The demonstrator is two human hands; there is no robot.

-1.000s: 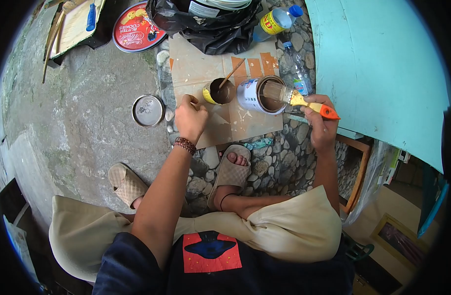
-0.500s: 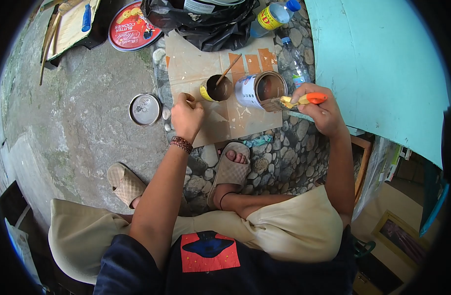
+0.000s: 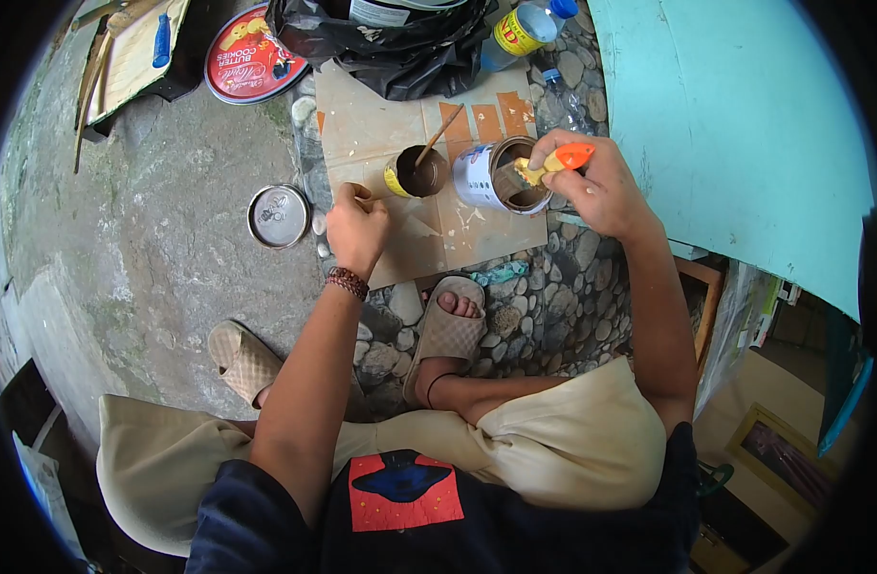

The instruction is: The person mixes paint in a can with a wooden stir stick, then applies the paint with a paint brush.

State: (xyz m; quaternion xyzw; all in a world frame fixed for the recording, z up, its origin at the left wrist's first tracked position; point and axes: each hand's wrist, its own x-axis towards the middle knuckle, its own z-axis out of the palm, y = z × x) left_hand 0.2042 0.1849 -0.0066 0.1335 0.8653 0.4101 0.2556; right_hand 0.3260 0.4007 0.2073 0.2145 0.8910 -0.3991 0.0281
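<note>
My right hand [image 3: 601, 191] grips a paintbrush [image 3: 529, 172] by its yellow and orange handle. The bristles are down at the mouth of a white-labelled paint can [image 3: 474, 176] with brown paint inside its rim. To the left of that can stands a smaller can [image 3: 394, 179] with a yellow label, a thin brown-smeared stick [image 3: 442, 132] leaning out of it. Beside the left edge of the cardboard [image 3: 381, 124], my left hand [image 3: 357, 230] is closed with curled fingers; I cannot tell what, if anything, is in them.
A round metal lid [image 3: 278, 216] lies on the concrete at left, below a red butter cookies tin lid [image 3: 254, 57]. Behind the cans are a black plastic bag [image 3: 381, 53] and two plastic bottles, one yellow-labelled [image 3: 525, 33]. A turquoise panel [image 3: 735, 143] borders the right side.
My right hand has moved left and up, bringing the brush from the paint can's right rim over its opening. My left hand stays closed in nearly the same place.
</note>
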